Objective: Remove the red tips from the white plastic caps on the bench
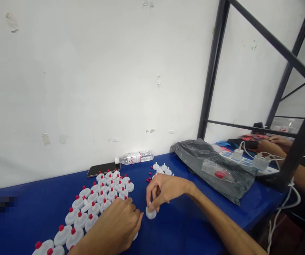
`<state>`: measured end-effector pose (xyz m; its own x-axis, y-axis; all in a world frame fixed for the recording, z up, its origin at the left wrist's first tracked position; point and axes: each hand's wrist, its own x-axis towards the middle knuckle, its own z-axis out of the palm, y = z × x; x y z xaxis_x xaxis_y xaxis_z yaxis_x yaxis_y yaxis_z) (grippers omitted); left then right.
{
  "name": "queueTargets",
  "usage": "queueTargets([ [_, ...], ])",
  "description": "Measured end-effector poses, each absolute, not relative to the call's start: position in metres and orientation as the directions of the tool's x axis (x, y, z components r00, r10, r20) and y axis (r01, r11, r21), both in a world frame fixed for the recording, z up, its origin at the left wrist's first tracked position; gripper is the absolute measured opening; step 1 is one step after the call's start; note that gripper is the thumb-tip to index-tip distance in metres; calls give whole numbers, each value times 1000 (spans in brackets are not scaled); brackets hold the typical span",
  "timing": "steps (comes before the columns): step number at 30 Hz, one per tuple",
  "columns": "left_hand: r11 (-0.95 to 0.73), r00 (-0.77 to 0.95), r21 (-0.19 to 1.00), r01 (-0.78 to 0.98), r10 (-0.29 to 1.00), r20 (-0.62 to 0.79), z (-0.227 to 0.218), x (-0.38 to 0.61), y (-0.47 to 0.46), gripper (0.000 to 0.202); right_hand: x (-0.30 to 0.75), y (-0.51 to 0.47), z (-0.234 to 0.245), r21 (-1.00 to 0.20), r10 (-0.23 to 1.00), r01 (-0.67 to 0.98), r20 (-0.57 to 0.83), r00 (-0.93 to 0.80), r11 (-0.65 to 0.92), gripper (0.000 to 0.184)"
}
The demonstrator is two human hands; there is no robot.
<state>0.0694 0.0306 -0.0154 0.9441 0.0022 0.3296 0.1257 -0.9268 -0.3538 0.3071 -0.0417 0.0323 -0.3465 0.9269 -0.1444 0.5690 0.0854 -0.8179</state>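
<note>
Pinching one white piece [150,213] in right hand [165,187], curling left hand [124,219], cannot tell if gripping, about thirty red-tipped pieces [80,221] left, one phone [103,170], one bottle [136,158] far

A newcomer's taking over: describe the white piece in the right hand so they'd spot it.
On the blue table, look just right of the red-capped cluster. The right hand pinches the white piece there; unlike those neighbours, it shows no red cap.
</note>
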Motion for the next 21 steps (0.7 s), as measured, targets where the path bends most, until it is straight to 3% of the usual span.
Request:
queueTargets([
  [6,-925,938,-346,155,28,345,-15,73,25,36,313,-35,30,-631,994,772,-7,-110,81,15],
  [11,-937,934,-298,184,72,350,-8,71,19,30,317,-36,31,-623,996,777,32,-86,87,19],
  [16,-954,816,-217,209,47,576,10,71,22,33,312,-40,36,-606,989,787,-10,-150,113,33],
  [18,-985,737,-117,130,17,676,27,70,16,36,310,-41,39,-573,989,808,28,-146,135,39],
  [21,-975,692,219,-34,135,709,53,63,-3,22,310,-42,44,-577,987,801,82,-137,159,48],
])
